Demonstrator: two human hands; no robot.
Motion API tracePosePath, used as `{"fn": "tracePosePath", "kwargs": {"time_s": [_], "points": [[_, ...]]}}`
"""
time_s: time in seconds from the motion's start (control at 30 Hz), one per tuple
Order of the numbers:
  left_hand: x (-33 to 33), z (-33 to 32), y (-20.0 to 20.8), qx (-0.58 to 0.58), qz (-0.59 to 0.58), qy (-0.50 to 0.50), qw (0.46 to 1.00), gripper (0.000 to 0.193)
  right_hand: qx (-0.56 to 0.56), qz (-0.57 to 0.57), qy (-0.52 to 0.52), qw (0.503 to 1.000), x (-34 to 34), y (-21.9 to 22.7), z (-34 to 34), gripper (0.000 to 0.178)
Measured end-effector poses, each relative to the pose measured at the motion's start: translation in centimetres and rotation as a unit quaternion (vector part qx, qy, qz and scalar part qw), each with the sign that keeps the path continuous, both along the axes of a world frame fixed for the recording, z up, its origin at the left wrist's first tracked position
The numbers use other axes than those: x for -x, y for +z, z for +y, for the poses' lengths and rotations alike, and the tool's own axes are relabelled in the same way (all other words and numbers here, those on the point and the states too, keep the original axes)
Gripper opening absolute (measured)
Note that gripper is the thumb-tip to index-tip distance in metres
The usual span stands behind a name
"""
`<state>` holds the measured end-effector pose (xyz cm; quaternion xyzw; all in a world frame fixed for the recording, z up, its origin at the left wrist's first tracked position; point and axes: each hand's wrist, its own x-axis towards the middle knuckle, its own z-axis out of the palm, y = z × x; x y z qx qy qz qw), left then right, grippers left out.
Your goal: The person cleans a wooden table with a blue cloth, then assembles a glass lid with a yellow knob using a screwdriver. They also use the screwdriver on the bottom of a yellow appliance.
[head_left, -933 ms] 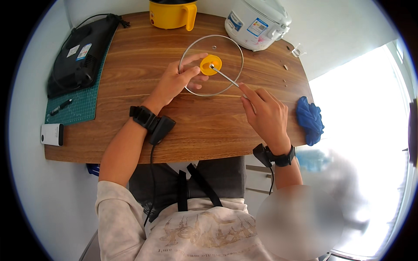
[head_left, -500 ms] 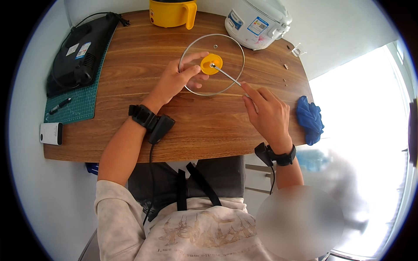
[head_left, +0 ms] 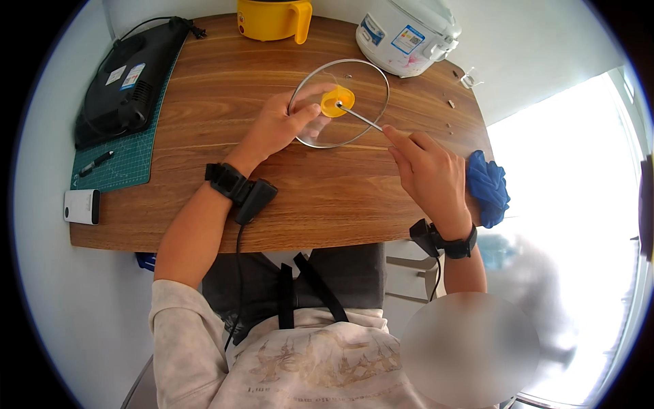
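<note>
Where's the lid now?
Upper middle of the head view: the lid is in the left hand, lower in frame than the yellow pot and white cooker.

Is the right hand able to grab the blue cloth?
Probably yes: the blue cloth lies close by, nothing seen between, but the right hand already holds a thin metal tool.

The pot lid (head_left: pixel 367 95) is clear, smooth glass with a shiny metal rim and a plastic knob (head_left: pixel 330 99); the screwdriver (head_left: pixel 362 118) has a bright metal shaft. Satiny wood grain covers the desk (head_left: pixel 327 204); the rice cooker (head_left: pixel 397 42) is glossy plastic.
</note>
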<state>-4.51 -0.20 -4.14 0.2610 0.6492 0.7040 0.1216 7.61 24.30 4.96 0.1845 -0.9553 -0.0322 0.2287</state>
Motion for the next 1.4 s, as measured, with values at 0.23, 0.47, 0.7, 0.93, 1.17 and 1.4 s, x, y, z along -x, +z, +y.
{"fn": "tracePosePath", "kwargs": {"time_s": [0.23,0.47,0.7,0.93,1.17,1.4], "points": [[-0.4,0.1,0.9,0.001,0.053,-0.010,0.999,0.044,0.047,-0.048,0.002,0.998,-0.5,1.3,-0.4,0.031],[-0.5,0.0,1.2,-0.035,0.067,0.004,0.997,0.045,0.337,-0.132,-0.024,0.932,-0.4,-3.1,-1.7,0.037],[-0.8,0.1,1.8,-0.045,0.097,0.034,0.994,0.045,0.769,-0.405,-0.016,0.494,-1.2,-3.3,-3.9,0.039],[-0.8,0.1,2.2,-0.067,0.087,0.050,0.993,0.044,0.838,-0.427,0.047,0.335,-1.6,-3.7,-5.4,0.042],[-0.5,-0.4,2.3,-0.066,0.035,0.041,0.996,0.045,0.528,-0.219,-0.064,0.818,-0.2,-2.9,-3.3,0.033],[-0.4,0.0,1.7,-0.070,0.037,0.033,0.996,0.045,0.065,0.055,-0.017,0.996,-0.6,-1.4,-1.7,0.027]]}}
